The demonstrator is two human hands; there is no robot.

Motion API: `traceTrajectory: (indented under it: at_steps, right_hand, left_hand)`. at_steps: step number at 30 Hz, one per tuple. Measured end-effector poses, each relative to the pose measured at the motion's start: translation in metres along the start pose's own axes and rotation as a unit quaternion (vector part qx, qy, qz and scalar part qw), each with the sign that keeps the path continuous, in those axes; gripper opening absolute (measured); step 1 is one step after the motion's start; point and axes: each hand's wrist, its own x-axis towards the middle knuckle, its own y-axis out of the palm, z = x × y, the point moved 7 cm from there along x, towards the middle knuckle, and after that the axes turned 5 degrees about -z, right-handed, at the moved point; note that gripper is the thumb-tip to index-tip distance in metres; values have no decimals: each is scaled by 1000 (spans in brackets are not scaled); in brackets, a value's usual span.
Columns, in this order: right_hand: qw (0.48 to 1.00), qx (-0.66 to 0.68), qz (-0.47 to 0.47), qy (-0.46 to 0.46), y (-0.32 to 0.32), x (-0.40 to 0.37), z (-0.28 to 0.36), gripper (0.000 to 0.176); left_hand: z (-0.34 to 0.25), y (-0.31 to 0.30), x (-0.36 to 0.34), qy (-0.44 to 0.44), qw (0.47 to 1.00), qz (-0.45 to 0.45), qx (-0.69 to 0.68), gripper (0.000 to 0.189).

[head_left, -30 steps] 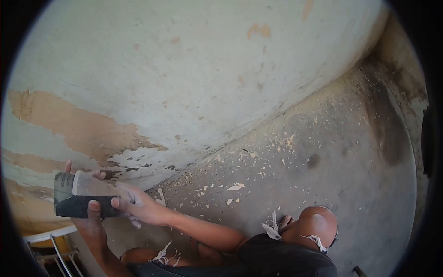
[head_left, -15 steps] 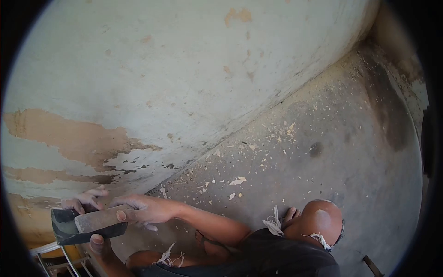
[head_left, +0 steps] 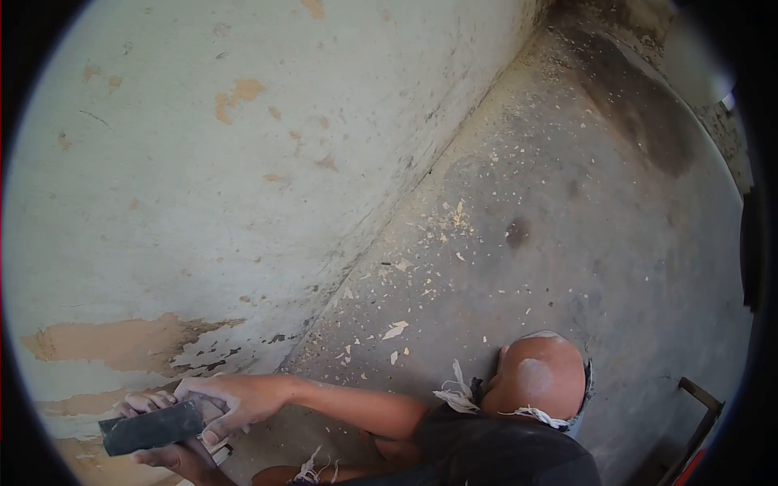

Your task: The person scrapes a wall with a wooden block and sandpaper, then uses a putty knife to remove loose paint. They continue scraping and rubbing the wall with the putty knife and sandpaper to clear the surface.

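A dark rectangular block (head_left: 150,430) is held at the lower left. My left hand (head_left: 174,458) cups it from beneath, with the thumb along its lower side and fingers showing beyond its upper side. From the right, my right hand (head_left: 247,402) reaches to the block's right end, its fingers and thumb closed around a dusty grey block (head_left: 209,407) that is mostly hidden. Both hands have pale dust on them.
The pale wall (head_left: 203,202) has peeled tan patches (head_left: 121,342). Paint flakes (head_left: 395,330) litter the grey floor (head_left: 616,283). A bent knee (head_left: 539,373) and frayed dark shorts are near the bottom. A brown bar (head_left: 701,394) stands at the lower right.
The view has shifted, and the hands appear lower. The grey block has moved from across the dark block to its right end, and my right hand now covers most of it.
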Motion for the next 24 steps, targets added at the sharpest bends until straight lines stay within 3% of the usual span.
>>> traceTrajectory:
  at_steps: [1,3,4,6,7,9,10,11,12,15,24]
  right_hand:
    - [1000,9,3,-6,1,2,-2,67]
    - [979,-157,-114,-66,-11,4,-1,64]
    - [980,-150,-114,-71,-10,5,8,64]
    - [987,20,-131,91,-15,-1,4,60]
    - [988,25,-128,84,-16,-1,5,60]
    - [988,-11,-141,55,-22,0,6,54]
    - [990,-6,-135,47,-24,1,7,54]
    - [988,30,-128,83,-27,0,3,52]
    - [983,65,-122,121,-28,-1,-1,50]
    - [977,117,-131,121,-35,-6,0,45]
    - [974,176,-92,111,-28,-6,0,45]
  left_hand:
    - [-1,-2,1,4,1000,0,11,76]
    - [4,-11,2,-57,997,-24,-51,69]
    - [1,-9,-5,-77,971,-222,-44,69]
    - [0,-12,-2,-69,979,-185,-52,66]
    - [-1,-9,1,-66,985,-149,-64,64]
    - [-2,-16,0,-22,985,-165,-42,53]
    - [2,-17,4,-42,991,-112,-59,52]
    - [5,-16,7,-63,993,-58,-77,50]
    - [5,-12,6,-69,992,-80,-64,51]
    - [2,2,7,-27,999,-37,12,48]
    - [4,-17,6,-41,998,-34,45,68]
